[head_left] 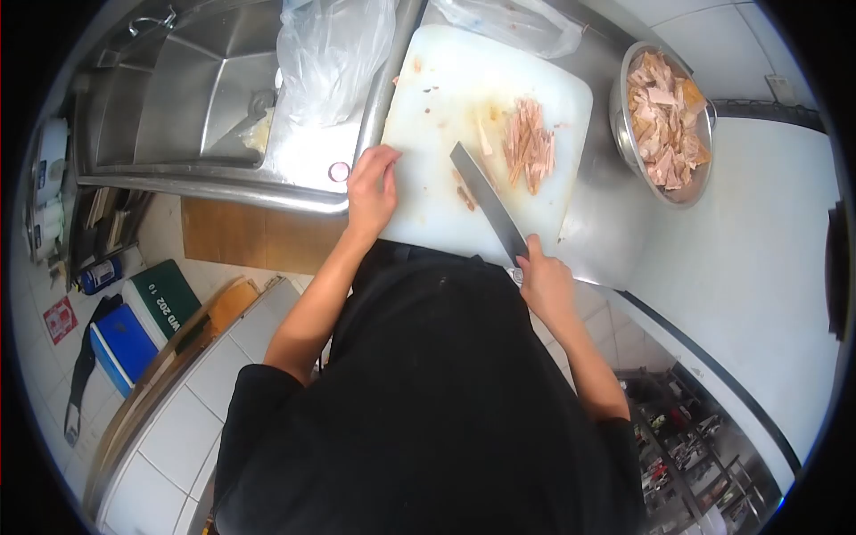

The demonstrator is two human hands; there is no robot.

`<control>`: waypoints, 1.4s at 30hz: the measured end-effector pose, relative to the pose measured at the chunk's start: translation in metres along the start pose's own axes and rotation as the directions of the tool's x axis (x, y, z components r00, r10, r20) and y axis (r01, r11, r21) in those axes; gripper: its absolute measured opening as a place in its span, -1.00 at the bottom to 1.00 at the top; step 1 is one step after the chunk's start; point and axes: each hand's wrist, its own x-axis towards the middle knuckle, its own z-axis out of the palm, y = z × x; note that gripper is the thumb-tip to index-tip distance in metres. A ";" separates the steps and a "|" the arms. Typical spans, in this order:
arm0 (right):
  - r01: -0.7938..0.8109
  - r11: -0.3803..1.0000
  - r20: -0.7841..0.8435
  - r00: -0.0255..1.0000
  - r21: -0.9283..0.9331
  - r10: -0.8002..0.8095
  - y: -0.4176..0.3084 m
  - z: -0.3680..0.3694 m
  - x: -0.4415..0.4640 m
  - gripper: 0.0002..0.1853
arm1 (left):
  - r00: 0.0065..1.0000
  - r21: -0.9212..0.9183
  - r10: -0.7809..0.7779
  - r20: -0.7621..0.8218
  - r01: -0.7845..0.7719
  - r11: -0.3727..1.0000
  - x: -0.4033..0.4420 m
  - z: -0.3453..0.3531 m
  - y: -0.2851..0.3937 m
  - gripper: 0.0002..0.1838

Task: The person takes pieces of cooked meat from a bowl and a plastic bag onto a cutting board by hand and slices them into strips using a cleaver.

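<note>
A cleaver-like kitchen knife (pixel 486 196) lies at a slant over the white cutting board (pixel 437 89), its blade pointing up and left. My right hand (pixel 547 283) is wrapped round its handle at the board's near edge. At the board's left edge rests my left hand (pixel 371 189), fingers loosely bent and thumb apart, with nothing visible in it. A pile of sliced meat strips (pixel 530 147) sits right of the blade. One pale strip (pixel 484 135) and small brown scraps (pixel 465 192) lie close to the knife.
A metal bowl (pixel 617 125) heaped with meat pieces (pixel 664 116) stands at the right. Clear plastic bags (pixel 334 58) lie beside the steel sink (pixel 192 80) at left. Another plastic bag (pixel 517 22) is behind the board. A white surface (pixel 758 250) extends right.
</note>
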 end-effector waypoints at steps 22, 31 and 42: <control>0.002 0.987 -0.121 0.992 0.162 0.018 0.045 0.003 -0.009 -0.68 | 0.715 -0.300 0.480 0.508 -0.376 0.877 0.173 0.133 0.190 -0.77; 0.055 0.961 -0.232 0.973 0.269 0.010 0.035 0.011 -0.004 -0.81 | 0.008 -0.236 0.709 0.705 -0.940 0.246 0.155 0.362 0.264 -0.46; 0.111 0.926 -0.290 0.957 0.362 -0.001 0.046 0.022 0.001 -0.83 | -0.231 -0.453 0.687 0.690 -0.877 0.161 0.183 0.387 0.283 -0.71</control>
